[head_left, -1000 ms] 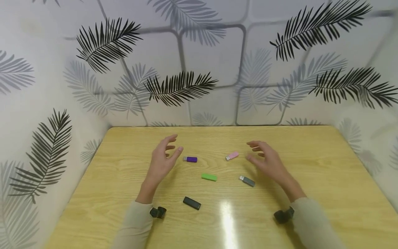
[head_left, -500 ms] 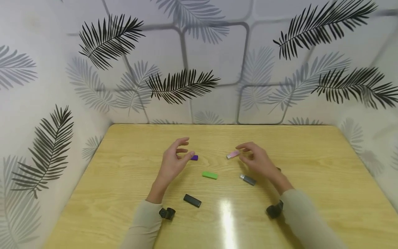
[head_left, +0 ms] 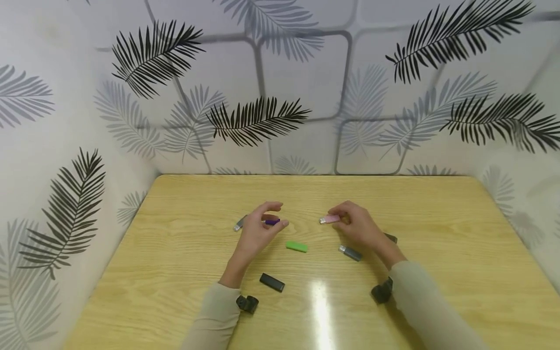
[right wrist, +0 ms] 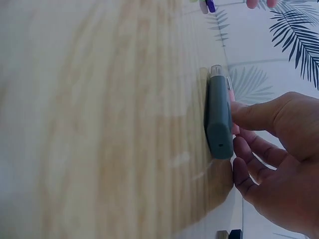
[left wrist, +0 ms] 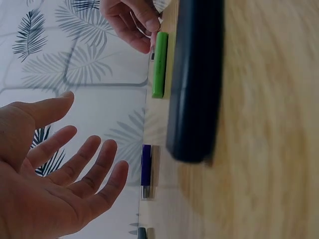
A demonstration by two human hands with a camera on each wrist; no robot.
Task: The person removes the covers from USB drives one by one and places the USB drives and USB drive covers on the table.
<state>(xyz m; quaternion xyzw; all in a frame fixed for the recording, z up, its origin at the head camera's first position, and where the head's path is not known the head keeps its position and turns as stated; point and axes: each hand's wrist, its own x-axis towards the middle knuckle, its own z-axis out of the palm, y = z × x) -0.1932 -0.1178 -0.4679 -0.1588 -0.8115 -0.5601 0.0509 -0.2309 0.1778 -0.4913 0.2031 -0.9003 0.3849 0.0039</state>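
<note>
One thumb and the bent fingers of the right hand (head_left: 355, 225) pinch the pink stick (head_left: 332, 219) by its right end; its long axis runs roughly toward the left hand (head_left: 259, 229). Whether it is lifted cannot be told. The left hand holds nothing, its fingers spread and loosely curved; from above, the purple stick (head_left: 273, 222) lies crosswise in the gap between thumb and fingers. Farther out, the green stick (head_left: 297, 247) and the black stick (head_left: 272, 282) lie on the table (head_left: 175, 218).
</note>
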